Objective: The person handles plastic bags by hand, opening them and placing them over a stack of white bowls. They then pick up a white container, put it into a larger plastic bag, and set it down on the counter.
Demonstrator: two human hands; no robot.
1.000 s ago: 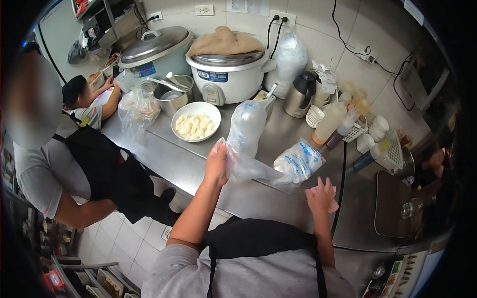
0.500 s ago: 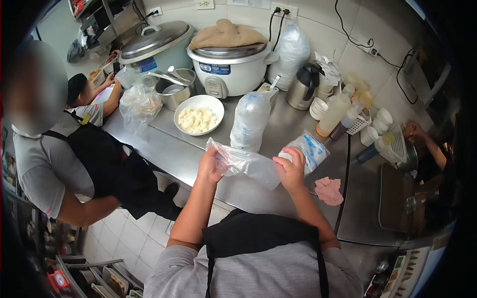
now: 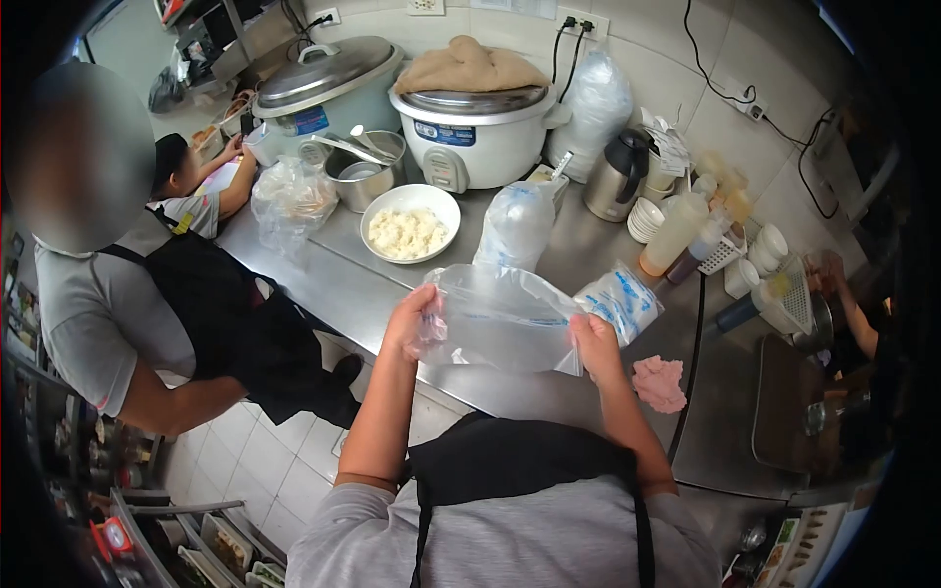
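The left hand (image 3: 414, 321) and right hand (image 3: 595, 343) pinch opposite sides of a clear plastic bag (image 3: 505, 328) above the desk's (image 3: 338, 291) near edge; light, even tension should spread it without tearing. Farther back, a white bowl (image 3: 450, 220) holds pale, crumbly food (image 3: 405, 233); a metal pot (image 3: 371, 196) holds utensils (image 3: 359, 149).

The right hand (image 3: 600, 348), which a second earlier held the pink cloth (image 3: 660, 384), had left it crumpled on the steel counter (image 3: 338, 269) and gripped the right side of the clear plastic bag (image 3: 500, 328). That bag, at first bunched and trailing from the left hand (image 3: 405, 318) toward the blue-printed packet (image 3: 619, 304), was now spread wide between both hands. At the far right, a co-worker's hand (image 3: 831, 269) had come into sight near the white basket (image 3: 792, 304).
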